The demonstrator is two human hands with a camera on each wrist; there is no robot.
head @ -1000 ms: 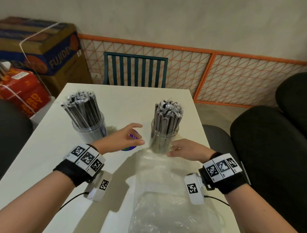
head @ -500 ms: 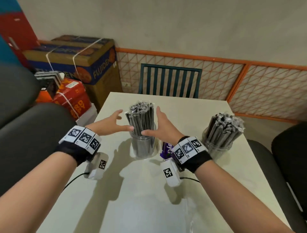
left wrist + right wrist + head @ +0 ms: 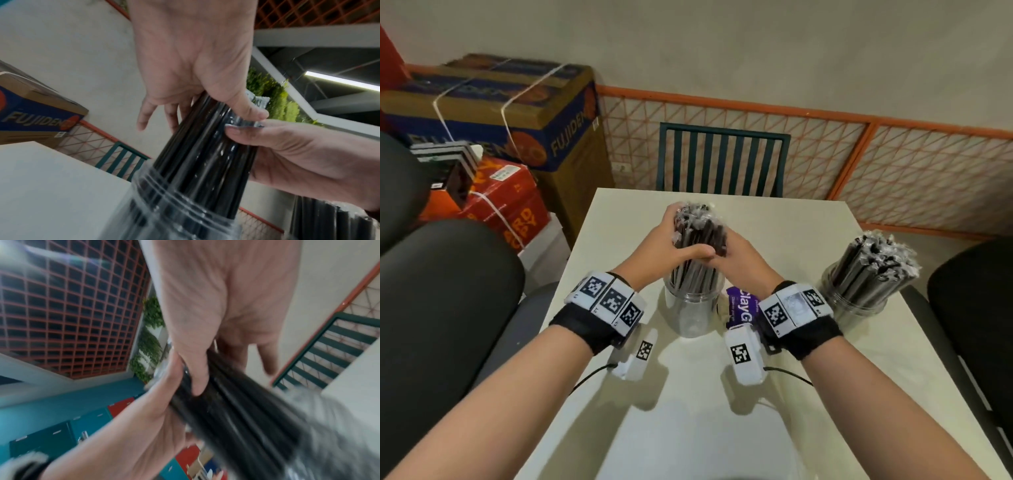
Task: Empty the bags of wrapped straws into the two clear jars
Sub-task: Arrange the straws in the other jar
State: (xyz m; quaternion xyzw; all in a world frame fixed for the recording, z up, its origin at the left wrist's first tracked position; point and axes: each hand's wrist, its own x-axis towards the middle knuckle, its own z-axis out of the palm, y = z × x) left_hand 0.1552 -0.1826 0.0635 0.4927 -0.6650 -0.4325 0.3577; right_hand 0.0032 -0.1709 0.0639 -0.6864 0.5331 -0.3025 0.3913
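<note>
both hands, left hand (image 3: 664, 248) and right hand (image 3: 739, 260), have closed around the straws (image 3: 698, 236) in the near jar (image 3: 693, 308).

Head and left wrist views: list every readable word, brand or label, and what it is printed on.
"FUJIDEN": blue cardboard box, also legible in the left wrist view.
"layG": purple packet between the jars, rest hidden.
Red box: large letters partly cut off, not readable whole; its white label too small.
Wrist bands: square code markers only.

We see even, soft indoor light from overhead; faint arm shadows fall on the white bench (image 3: 808, 394). Wide-angle bending curves the head view's edges. The right wrist view is motion-blurred.
</note>
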